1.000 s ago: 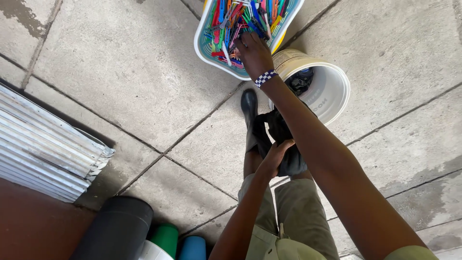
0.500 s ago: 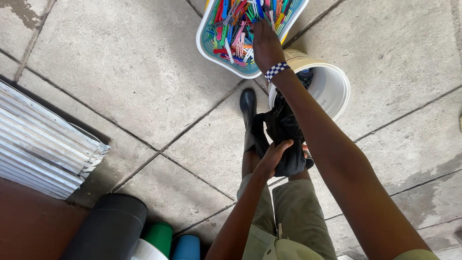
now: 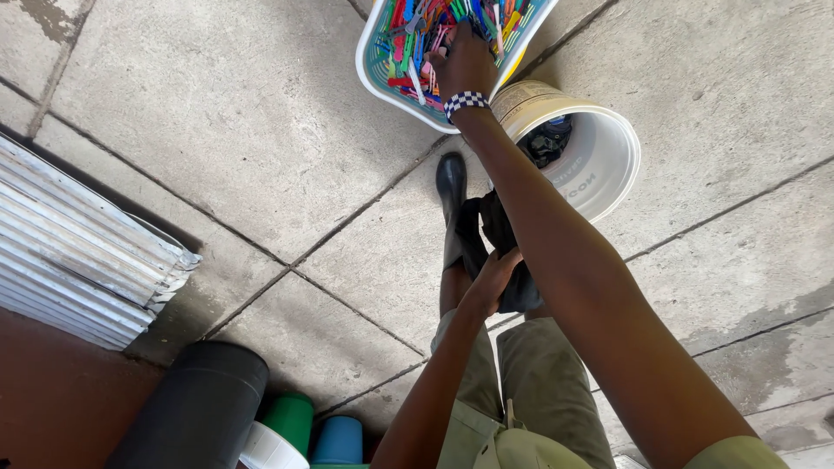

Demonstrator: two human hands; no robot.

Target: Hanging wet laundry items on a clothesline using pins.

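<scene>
My right hand [image 3: 465,65] has shifted left in the peg basket [image 3: 372,69], fingers buried among pegs [image 3: 408,39], grip unclear; left hand [image 3: 497,276] clutches dark cloth [image 3: 521,291].

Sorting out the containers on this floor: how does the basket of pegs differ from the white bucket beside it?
The basket is teal with a white rim and slotted walls; the bucket is plain white and round. The basket holds many colourful pegs, where the right hand reaches; the bucket holds a dark bundle. Both sit on the concrete floor.
</scene>
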